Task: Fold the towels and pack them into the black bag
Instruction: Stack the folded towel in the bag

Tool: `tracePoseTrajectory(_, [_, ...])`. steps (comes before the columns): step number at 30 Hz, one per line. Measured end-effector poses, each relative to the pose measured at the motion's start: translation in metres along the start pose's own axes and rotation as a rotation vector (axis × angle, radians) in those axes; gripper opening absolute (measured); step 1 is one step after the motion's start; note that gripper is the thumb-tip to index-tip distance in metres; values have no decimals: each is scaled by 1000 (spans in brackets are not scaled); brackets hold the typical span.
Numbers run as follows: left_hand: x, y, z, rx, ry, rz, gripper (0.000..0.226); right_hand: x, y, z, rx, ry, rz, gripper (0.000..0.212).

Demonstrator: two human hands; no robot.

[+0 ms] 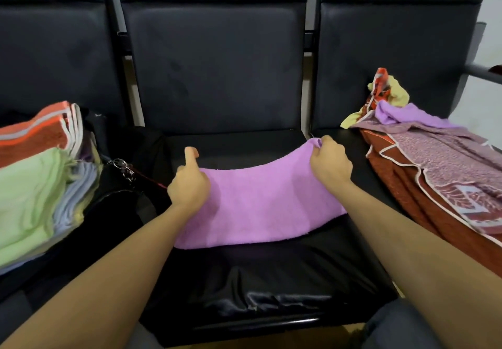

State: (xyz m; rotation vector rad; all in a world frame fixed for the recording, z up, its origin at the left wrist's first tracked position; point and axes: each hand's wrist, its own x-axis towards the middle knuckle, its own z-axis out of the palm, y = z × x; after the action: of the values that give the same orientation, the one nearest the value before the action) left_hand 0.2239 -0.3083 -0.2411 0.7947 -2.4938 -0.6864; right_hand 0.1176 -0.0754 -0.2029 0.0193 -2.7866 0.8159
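- Two bare forearms are seen nearest the camera, reaching forward over the front edge of a dark padded seat point(271, 280) in a row of joined chairs.
- A purple towel point(258, 207) is laid across the middle of that seat, sagging slightly between the two hands.
- The left hand point(188, 185) is closed on the towel's left end, with the thumb raised upward.
- The right hand point(330, 160) is curled around the towel's far right corner, which is pinched and lifted a little toward the seat's back edge.
- A stack of folded towels point(35, 183) in orange, green and pale blue is seen on the seat to the left, resting in or on what appears to be the black bag point(116, 207); how far the bag is open cannot be told.
- A heap of unfolded towels point(423, 158) is spread over the seat to the right, some of it hanging past the front edge.
- Risks judged from here: the fold could come out crooked if the lifted right corner is carried further than the left; the smooth seat cover could let the towel slide forward off the front edge; the overhanging heap could be dragged down by a passing arm.
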Motion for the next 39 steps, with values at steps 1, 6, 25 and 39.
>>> tracePoseTrajectory(1, [1,-1,-1,10,6,3,37,2,-2,0,-4,8,-9,25])
tracePoseTrajectory(6, [4,-14,6,237,-46,-4,32,8,-3,18,-5,-41,2,27])
tracePoseTrajectory(25, [-13,-25,29,527,-517,124,65,-37,17,68,-487,-523,-530,52])
tracePoseTrajectory(39, [-17,-25,44,699,-230,188,56,-47,14,79,-566,-385,-517,55])
